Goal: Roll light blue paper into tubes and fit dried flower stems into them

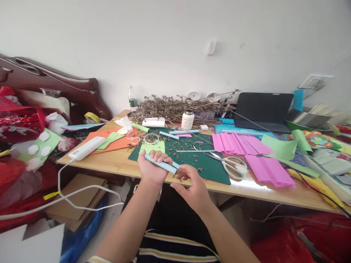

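Observation:
A light blue paper roll [160,163] lies across the palm of my left hand [153,168], whose fingers are curled over it. At the roll's right end, my right hand [193,186] has its fingers bent and its thumb apart, with nothing seen in its grasp. Its fingertips are close to the roll; contact is hard to make out. Beneath and behind the hands are a light green paper square [151,147] and a dark green cutting mat [214,170] strewn with dry brown bits. More thin blue paper rolls [169,135] lie farther back on the mat.
White-handled scissors [233,166] lie right of my hands, beside pink crepe paper [270,171]. A white bottle [188,119] stands before a heap of dried stems [164,107]. A power bank [87,148] with a cable sits at the left edge. A laptop [263,109] stands behind.

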Tool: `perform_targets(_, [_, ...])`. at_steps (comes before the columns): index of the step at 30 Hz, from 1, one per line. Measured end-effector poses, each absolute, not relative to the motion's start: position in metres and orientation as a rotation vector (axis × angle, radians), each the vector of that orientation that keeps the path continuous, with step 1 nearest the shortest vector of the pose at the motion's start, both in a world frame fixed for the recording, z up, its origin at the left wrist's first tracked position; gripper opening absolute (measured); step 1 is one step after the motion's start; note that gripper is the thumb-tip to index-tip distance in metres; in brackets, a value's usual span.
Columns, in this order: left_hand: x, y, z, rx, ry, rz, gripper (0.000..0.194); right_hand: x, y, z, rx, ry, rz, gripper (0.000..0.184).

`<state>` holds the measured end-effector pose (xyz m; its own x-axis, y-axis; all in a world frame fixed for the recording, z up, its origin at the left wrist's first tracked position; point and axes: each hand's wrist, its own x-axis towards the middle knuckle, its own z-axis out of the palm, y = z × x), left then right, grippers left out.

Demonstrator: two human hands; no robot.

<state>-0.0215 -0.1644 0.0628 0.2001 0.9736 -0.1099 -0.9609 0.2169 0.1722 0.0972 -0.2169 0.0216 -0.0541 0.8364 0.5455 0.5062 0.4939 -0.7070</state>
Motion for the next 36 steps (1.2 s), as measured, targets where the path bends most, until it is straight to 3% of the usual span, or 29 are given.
perform_targets(8, [-0.016, -0.156, 0.053, 0.016, 0.358, 1.4, 0.036, 0.094, -0.206, 0.018, -1.228, -1.585, 0.427, 0.029])
perform_targets(14, [-0.015, -0.139, 0.047, -0.054, 0.336, 1.422, 0.036, 0.091, -0.189, 0.017, -1.303, -1.506, 0.463, 0.011])
perform_targets(20, [-0.015, -0.122, 0.045, -0.012, 0.391, 1.471, 0.039, 0.092, -0.17, 0.013, -1.323, -1.481, 0.498, 0.005])
perform_targets(31, [-0.024, -0.098, 0.046, -0.081, 0.368, 1.475, 0.04, 0.099, -0.144, 0.006, -1.285, -1.499, 0.582, 0.008])
perform_targets(36, [-0.032, -0.095, 0.05, 0.221, 0.462, 1.425, 0.04, 0.131, -0.138, 0.01, -1.228, -1.405, 0.558, 0.007])
